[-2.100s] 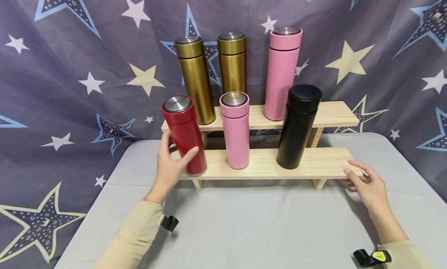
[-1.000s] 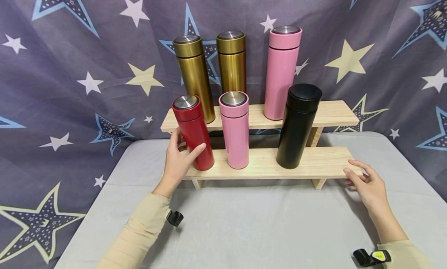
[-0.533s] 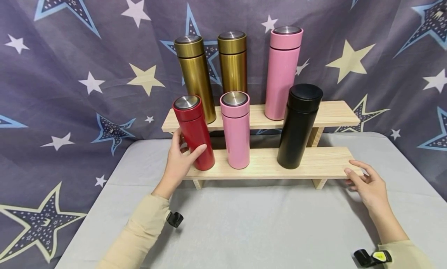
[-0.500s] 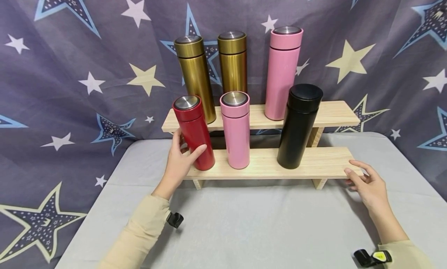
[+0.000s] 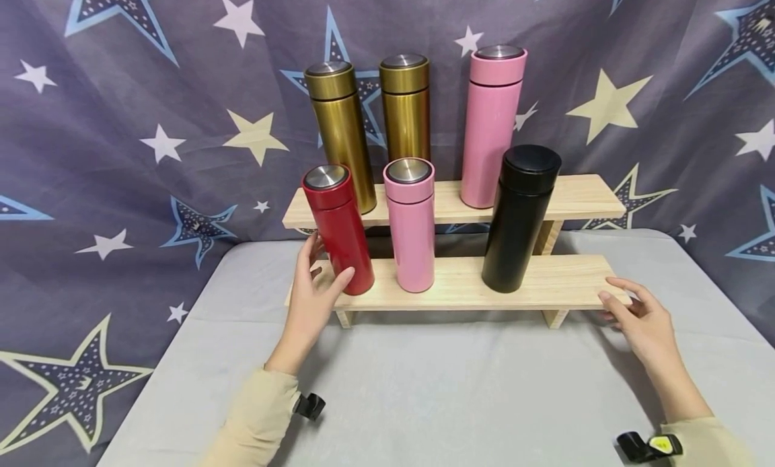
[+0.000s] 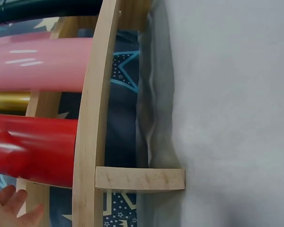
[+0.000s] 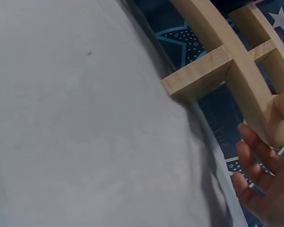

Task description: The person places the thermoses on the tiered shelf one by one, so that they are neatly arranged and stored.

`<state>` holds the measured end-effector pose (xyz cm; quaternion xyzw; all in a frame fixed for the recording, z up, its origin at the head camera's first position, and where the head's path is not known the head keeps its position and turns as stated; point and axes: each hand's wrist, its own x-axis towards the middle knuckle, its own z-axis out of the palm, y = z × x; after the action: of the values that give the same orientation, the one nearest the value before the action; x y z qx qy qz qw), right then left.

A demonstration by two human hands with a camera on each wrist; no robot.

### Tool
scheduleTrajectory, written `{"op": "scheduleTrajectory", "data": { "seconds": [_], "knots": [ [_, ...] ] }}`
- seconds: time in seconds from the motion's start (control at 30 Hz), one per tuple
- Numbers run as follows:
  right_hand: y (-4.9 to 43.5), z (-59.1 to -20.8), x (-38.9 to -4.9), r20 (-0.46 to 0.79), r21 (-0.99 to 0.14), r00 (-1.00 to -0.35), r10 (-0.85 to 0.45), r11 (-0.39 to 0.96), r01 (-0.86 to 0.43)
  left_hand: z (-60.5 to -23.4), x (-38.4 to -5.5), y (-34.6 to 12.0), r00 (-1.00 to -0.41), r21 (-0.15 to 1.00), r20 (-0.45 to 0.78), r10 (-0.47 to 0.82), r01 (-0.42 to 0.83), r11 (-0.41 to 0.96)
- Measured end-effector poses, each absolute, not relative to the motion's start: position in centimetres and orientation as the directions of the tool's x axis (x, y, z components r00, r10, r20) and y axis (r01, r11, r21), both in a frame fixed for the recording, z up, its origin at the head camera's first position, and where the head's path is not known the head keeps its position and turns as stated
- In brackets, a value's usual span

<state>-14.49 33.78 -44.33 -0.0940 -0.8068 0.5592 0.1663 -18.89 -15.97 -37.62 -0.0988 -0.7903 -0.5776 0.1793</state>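
Note:
A red vacuum flask (image 5: 340,228) with a steel-topped lid stands upright on the lower step of the two-step wooden shelf (image 5: 563,278), at its left end. Around its lower left side my left hand (image 5: 310,305) is spread, thumb in front and fingers behind. The left wrist view shows those fingers (image 6: 19,208) loose and apart from the red flask. At the lower step's right end, my right hand (image 5: 650,329) holds the board's end between thumb and index finger. Its other fingers (image 7: 253,165) hang curled below the board.
On the lower step also stand a pink flask (image 5: 412,235) and a black flask (image 5: 517,225). Two gold flasks (image 5: 342,144) and a taller pink flask (image 5: 493,130) stand on the upper step. Grey cloth (image 5: 454,386) covers the table; a star-patterned curtain (image 5: 200,103) hangs behind.
The red flask first moved right along the lower step, closer to the pink flask. My left hand has since loosened and slid slightly down and back from it. My right hand stays put.

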Motion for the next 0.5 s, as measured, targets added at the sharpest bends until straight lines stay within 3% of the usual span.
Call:
{"op": "scheduleTrajectory", "data": {
  "seconds": [0.17,0.3,0.5],
  "knots": [
    [34.3,-43.9,-14.2,0.18,-0.901,-0.949,0.259,0.431,-0.053,-38.2,-17.3,-16.3,-0.908,0.848,0.414,-0.061,0.361,0.388],
    [34.8,-43.2,-13.8,0.184,-0.825,-0.963,0.196,0.564,-0.043,-38.5,-16.1,-16.7,-0.899,0.801,0.432,-0.074,0.345,0.49],
    [35.4,-41.9,-13.7,0.176,-0.718,-0.971,0.162,0.696,-0.015,-38.8,-15.3,-17.9,-0.845,0.624,0.534,-0.041,0.361,0.693]
  ]
}}
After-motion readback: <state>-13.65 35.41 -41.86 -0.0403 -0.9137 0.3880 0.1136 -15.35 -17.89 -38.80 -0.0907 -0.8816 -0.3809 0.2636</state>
